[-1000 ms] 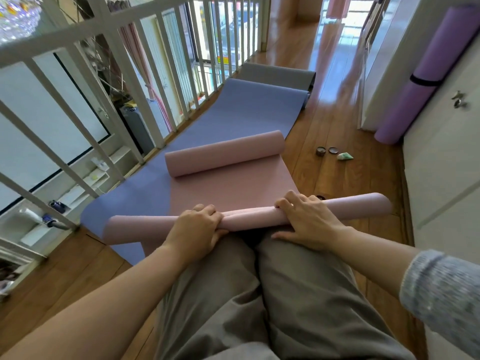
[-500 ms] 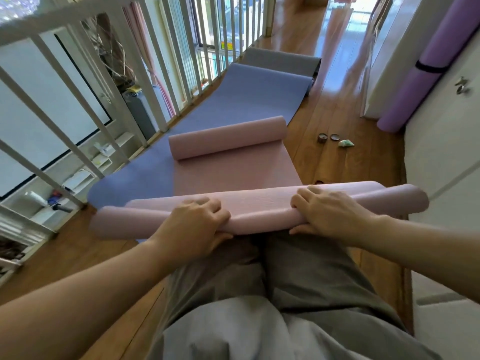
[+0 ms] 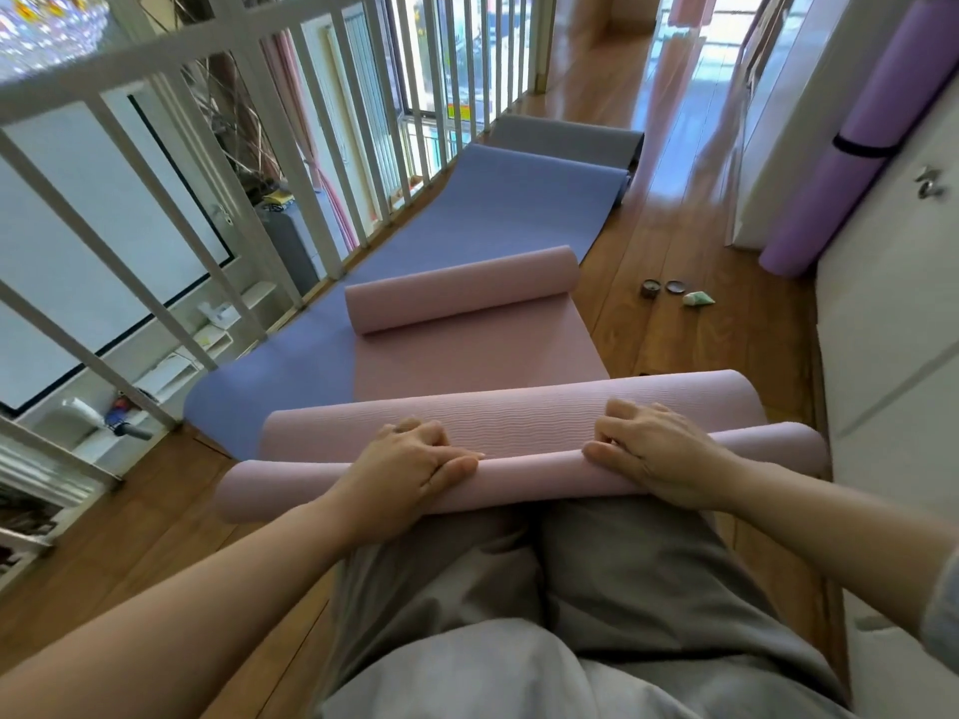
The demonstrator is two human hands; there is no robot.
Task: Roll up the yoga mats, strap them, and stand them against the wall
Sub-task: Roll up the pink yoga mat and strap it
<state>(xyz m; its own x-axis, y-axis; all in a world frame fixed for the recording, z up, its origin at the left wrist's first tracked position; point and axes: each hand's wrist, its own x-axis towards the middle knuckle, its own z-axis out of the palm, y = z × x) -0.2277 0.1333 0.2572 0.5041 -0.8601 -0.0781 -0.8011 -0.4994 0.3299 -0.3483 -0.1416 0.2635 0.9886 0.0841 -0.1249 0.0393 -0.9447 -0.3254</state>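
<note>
Pink yoga mat (image 3: 519, 412) gripped at its near roll.
Left hand (image 3: 410, 461) and right hand (image 3: 656, 451) curl their fingers around the roll; the mat's far part lies on a blue mat (image 3: 467, 220).

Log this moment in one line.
step: pink mat roll-up, partly done | left hand: grips near roll | right hand: grips near roll | blue mat: flat underneath | purple mat: strapped, leaning

Hands: left hand (image 3: 410, 459) and right hand (image 3: 655, 449) grip the near roll of a pink mat (image 3: 519, 420), fingers curled over it.
Pink mat: far end curled into a second roll, lying on a flat blue mat (image 3: 493, 215) beside a white railing (image 3: 155, 64).
Wall: a rolled purple mat (image 3: 830, 194), bound by a black strap (image 3: 864, 147), leans upright.
</note>
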